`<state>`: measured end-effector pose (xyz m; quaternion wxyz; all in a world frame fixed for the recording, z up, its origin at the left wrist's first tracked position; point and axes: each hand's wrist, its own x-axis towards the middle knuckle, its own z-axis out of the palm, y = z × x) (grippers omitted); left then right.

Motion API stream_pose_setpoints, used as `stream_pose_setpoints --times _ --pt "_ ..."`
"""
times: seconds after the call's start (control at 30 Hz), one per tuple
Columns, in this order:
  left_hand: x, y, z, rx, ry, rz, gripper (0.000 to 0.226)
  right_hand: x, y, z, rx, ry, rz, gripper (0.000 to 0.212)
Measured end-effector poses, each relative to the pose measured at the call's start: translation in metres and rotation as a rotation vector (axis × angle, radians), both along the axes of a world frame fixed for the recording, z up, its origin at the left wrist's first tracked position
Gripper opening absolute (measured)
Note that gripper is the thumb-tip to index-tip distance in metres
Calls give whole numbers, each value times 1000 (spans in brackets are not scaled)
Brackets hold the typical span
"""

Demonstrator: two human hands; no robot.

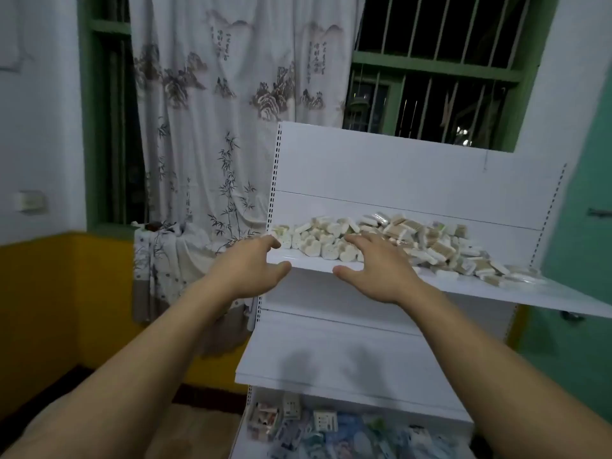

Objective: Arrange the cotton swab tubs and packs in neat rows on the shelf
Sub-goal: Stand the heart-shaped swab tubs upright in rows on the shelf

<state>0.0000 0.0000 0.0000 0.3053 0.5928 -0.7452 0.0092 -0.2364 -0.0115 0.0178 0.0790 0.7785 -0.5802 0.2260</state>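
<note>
A loose heap of cotton swab tubs and packs lies along the top white shelf (463,286). White heart-shaped tubs (331,248) fill the left part, flat packs of wooden-stick swabs (440,253) spread to the right. My left hand (246,271) reaches toward the shelf's left front corner, fingers spread and holding nothing, fingertips near the leftmost tubs. My right hand (381,270) hovers over the front edge with straight fingers, its tips just in front of the heart-shaped tubs. Neither hand grips anything.
A bare middle shelf (331,356) sits below, and a bottom shelf holds mixed small packets (331,429). A printed curtain (215,127) hangs left of the rack over a barred window (430,71). A green wall stands to the right.
</note>
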Motion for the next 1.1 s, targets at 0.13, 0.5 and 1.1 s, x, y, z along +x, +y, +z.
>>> stream_pose_setpoints --times 0.13,0.5,1.1 --pt "-9 -37 -6 37 -7 16 57 -10 -42 -8 25 -11 0 73" --pt "-45 -184 -15 79 -73 95 56 -43 -215 -39 53 -199 67 73" --pt "-10 -327 -8 69 -66 173 56 8 -351 -41 28 -156 169 70"
